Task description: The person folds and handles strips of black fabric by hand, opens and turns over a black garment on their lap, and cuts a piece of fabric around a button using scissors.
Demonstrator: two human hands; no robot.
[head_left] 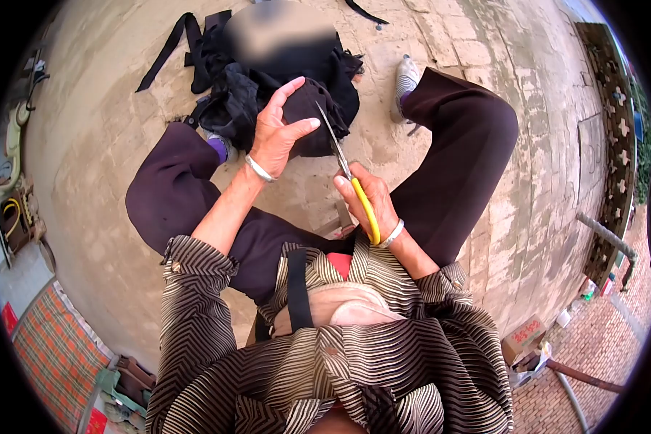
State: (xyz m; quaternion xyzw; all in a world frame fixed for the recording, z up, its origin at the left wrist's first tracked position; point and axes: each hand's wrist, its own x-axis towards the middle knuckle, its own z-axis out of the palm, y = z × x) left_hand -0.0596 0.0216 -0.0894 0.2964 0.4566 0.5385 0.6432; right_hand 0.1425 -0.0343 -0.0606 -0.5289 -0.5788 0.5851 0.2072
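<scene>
My right hand point(372, 197) is closed around the yellow handles of a pair of scissors point(356, 189). Their metal blades point up and to the left, with the tips over a piece of dark cloth point(309, 108). My left hand point(276, 134) is at the left side of this cloth, thumb and index finger stretched along it; the other fingers are hidden and seem to grip it. Behind and below the cloth lies a heap of black fabric point(231, 98) on the ground, between my spread feet.
Paving point(477, 195) surrounds me. A black strap point(168, 61) trails from the heap. To the left lie a plaid cloth point(54, 347) and assorted items. On the right are a low patterned wall point(615, 145), a cardboard box point(524, 338) and a pipe point(607, 235).
</scene>
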